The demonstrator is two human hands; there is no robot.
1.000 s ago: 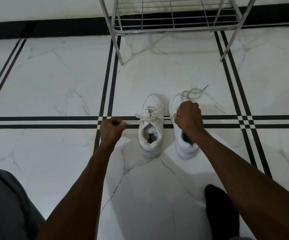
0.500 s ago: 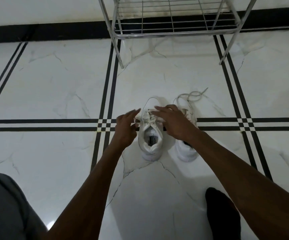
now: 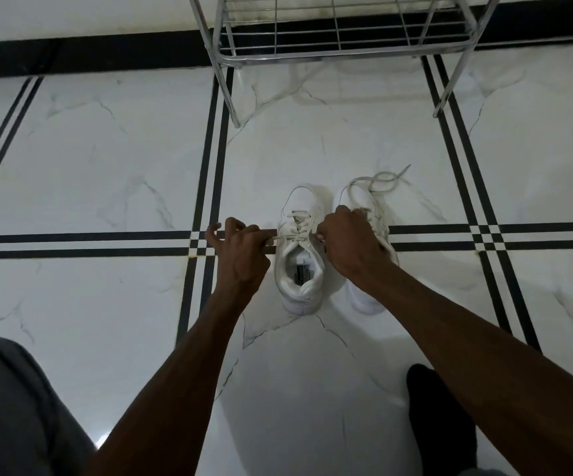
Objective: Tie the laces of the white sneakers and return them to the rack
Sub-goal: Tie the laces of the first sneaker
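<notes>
Two white sneakers stand side by side on the marble floor, toes pointing away from me. The left sneaker (image 3: pixel 300 269) has its lace (image 3: pixel 293 238) stretched sideways across the top eyelets. My left hand (image 3: pixel 240 250) pinches one lace end just left of that shoe. My right hand (image 3: pixel 350 245) grips the other end on the shoe's right and hides much of the right sneaker (image 3: pixel 364 197). That shoe's loose lace (image 3: pixel 383 178) lies looped on the floor past its toe.
A chrome wire shoe rack (image 3: pixel 340 46) stands at the top middle, its lowest shelf bare and its legs on the floor. A black skirting band runs along the wall. My grey-clad knee (image 3: pixel 13 407) is at lower left, a dark-socked foot (image 3: pixel 439 417) at lower right.
Half a second ago both hands hovered with fingers spread over the left sneaker's tongue. Now each has closed on a lace end and drawn apart, pulling the lace taut.
</notes>
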